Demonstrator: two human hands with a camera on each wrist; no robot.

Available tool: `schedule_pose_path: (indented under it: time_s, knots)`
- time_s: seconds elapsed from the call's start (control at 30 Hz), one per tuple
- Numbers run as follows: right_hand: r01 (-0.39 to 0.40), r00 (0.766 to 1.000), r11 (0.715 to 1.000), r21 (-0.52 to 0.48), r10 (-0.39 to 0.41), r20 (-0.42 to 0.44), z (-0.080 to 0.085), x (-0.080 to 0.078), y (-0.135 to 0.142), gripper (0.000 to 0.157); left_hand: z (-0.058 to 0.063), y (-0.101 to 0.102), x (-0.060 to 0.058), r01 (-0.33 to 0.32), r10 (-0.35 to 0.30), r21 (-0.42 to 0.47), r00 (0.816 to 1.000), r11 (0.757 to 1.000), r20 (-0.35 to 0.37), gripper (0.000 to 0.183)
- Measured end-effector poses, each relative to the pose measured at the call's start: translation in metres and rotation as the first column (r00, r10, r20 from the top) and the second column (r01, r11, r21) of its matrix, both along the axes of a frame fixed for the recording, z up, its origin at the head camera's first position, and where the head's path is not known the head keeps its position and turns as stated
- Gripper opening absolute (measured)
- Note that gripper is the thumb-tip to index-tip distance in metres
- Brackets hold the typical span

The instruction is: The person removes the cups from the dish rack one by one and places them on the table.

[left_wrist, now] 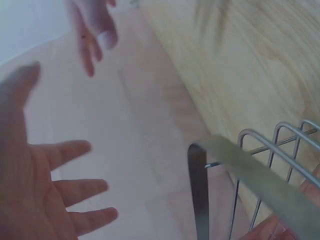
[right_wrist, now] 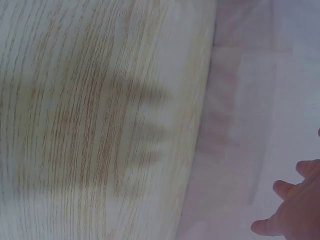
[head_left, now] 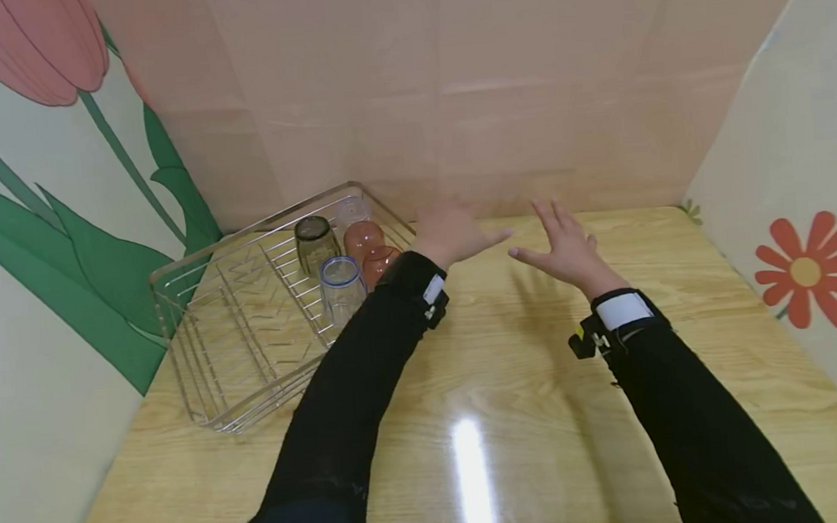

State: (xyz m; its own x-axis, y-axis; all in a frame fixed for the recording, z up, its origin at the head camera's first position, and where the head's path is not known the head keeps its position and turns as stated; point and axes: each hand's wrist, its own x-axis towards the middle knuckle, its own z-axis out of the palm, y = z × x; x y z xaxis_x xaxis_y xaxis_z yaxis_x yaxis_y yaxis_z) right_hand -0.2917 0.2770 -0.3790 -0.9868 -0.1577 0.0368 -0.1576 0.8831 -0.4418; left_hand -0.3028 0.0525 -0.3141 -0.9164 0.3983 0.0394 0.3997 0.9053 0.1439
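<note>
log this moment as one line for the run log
left hand: empty, fingers spread, near wire rack | right hand: empty, fingers spread, above table | wire rack: five glasses visible inside

Your left arm and right arm reach forward, slanting inward. Your left hand, slightly blurred, has its fingers spread; your right hand spreads its fingers too, the thumbs pointing toward each other, near but apart.
</note>
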Motion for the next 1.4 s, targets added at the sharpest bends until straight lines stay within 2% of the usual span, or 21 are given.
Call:
schedule_pose_path:
  time_s: [0.27, 0.47, 0.6, 0.7, 0.87, 1.03, 1.27, 1.4]
  knots:
    - [-0.059, 0.998, 0.998, -0.018, 0.060, 0.030, 0.002, 0.011, -0.004, 0.097, 0.013, -0.045, 0.008, 0.024, -0.025, 0.017, 0.997, 1.000, 0.073, 0.048]
    - [-0.120, 0.993, 0.993, -0.006, 0.120, 0.018, 0.001, 0.020, -0.009, 0.094, 0.016, -0.075, 0.011, 0.029, -0.043, 0.098, 0.989, 0.995, 0.140, 0.037]
    - [-0.153, 0.988, 0.988, 0.008, 0.153, 0.021, -0.004, 0.026, -0.013, 0.094, 0.014, -0.088, 0.010, 0.002, -0.015, 0.078, 0.985, 0.997, 0.174, 0.038]
    - [-0.180, 0.983, 0.984, 0.011, 0.179, 0.029, -0.007, 0.031, -0.016, 0.093, 0.009, -0.095, 0.008, -0.015, 0.010, 0.027, 0.982, 1.000, 0.186, 0.041]
    - [-0.204, 0.979, 0.979, 0.001, 0.204, 0.022, -0.015, 0.036, -0.017, 0.092, 0.000, -0.103, 0.004, -0.018, 0.009, 0.042, 0.981, 0.999, 0.196, 0.034]
    - [-0.208, 0.978, 0.978, -0.008, 0.209, 0.029, -0.021, 0.039, -0.017, 0.090, -0.006, -0.105, 0.002, -0.016, 0.014, 0.007, 0.981, 1.000, 0.195, 0.034]
    - [-0.211, 0.977, 0.977, -0.015, 0.211, 0.034, -0.028, 0.043, -0.015, 0.090, -0.012, -0.103, 0.001, -0.019, 0.031, -0.088, 0.990, 0.996, 0.136, 0.037]
    - [-0.208, 0.977, 0.978, -0.022, 0.209, 0.032, -0.031, 0.045, -0.014, 0.091, -0.015, -0.103, 0.000, -0.022, 0.035, -0.109, 0.992, 0.994, 0.119, 0.033]
